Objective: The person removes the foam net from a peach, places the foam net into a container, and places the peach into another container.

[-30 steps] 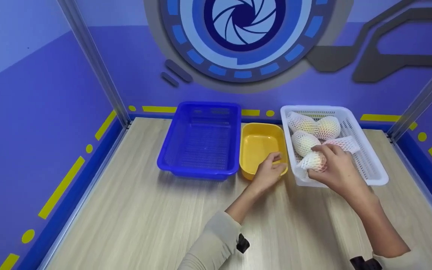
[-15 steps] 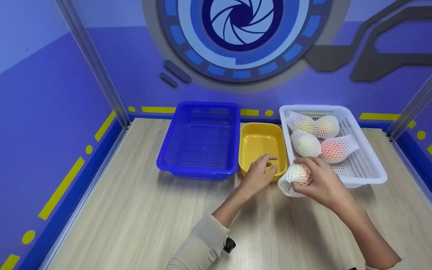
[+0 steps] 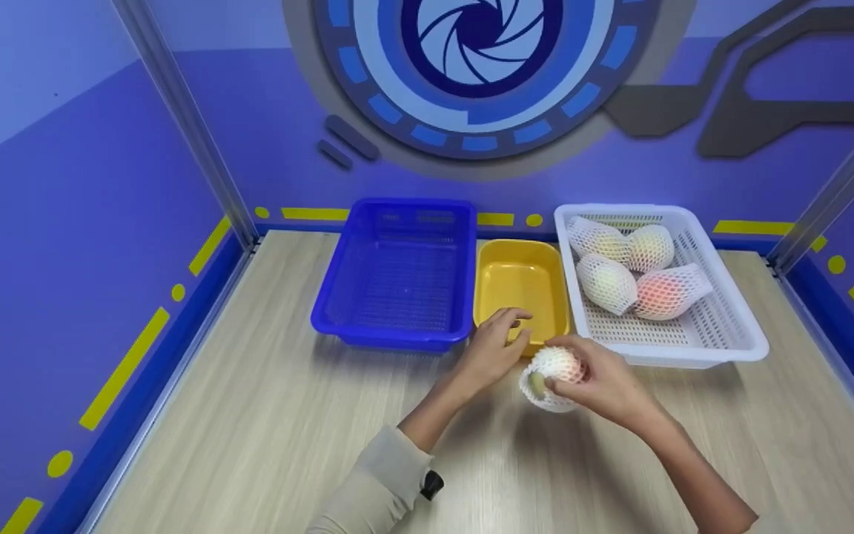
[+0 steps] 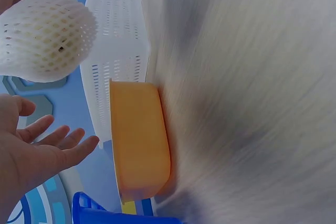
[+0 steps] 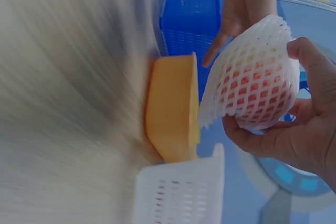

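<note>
just this side of the yellow tub, my right hand grips a foam-netted fruit, apparently leaving its net's loose end clear toward my left hand, which hovers apart, fingers relaxed, holding nothing. four more netted fruits lie huddled in the white basket, whose walls presumably stop them rolling.

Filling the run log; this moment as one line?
right hand: holds foam-netted fruit; left hand: holds nothing, near yellow tub; white basket: four more foam-netted fruits; blue basket: left of yellow tub
</note>
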Tool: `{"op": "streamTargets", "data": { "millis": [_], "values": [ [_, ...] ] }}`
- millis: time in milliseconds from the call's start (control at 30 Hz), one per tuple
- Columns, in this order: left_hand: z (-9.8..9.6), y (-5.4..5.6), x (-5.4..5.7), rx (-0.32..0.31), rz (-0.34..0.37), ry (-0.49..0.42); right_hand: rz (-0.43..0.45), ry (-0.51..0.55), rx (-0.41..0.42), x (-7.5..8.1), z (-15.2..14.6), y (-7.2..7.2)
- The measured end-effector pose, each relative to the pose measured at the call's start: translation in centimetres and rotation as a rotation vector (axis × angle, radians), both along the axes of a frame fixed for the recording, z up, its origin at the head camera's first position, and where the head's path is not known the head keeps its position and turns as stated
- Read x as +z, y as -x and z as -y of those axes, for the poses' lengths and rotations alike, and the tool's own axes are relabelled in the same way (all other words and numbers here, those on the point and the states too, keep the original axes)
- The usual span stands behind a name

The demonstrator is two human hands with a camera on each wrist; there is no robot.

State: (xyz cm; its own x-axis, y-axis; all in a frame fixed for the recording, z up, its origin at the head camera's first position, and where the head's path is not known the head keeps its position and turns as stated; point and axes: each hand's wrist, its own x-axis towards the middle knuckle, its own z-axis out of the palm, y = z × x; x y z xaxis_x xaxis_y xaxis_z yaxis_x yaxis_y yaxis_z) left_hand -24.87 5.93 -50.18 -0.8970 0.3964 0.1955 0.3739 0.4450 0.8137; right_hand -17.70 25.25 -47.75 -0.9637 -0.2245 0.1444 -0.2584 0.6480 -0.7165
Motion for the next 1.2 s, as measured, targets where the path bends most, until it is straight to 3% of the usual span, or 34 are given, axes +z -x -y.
{"op": "streamTargets", "data": {
  "millis": [233, 333, 600, 767, 933, 1200],
  "values": [
    [1.1, -0.5, 0.1, -0.026, -0.037, -0.002, 0.211, 0.21, 0.054, -3.1, 0.8, 0.7],
    [1.7, -0.8, 0.0, -0.036, -0.039, 0.002, 0.258, 0.251, 0.07, -4.4, 1.1, 1.0],
    [3.4, -1.6, -0.2, -0.066, -0.037, 0.019, 0.225, 0.156, 0.089, -6.2, 1.3, 1.9],
    [4.3, -2.1, -0.4, -0.086, -0.029, 0.003, 0.145, 0.083, 0.129, -6.7, 1.3, 2.3],
    [5.0, -2.6, -0.5, -0.104, -0.042, -0.008, 0.061, -0.009, 0.064, -6.5, 1.2, 2.2],
    [5.9, -3.1, -1.0, -0.095, -0.038, 0.004, 0.136, 0.035, 0.024, -6.1, 0.2, 1.7]
  ]
}}
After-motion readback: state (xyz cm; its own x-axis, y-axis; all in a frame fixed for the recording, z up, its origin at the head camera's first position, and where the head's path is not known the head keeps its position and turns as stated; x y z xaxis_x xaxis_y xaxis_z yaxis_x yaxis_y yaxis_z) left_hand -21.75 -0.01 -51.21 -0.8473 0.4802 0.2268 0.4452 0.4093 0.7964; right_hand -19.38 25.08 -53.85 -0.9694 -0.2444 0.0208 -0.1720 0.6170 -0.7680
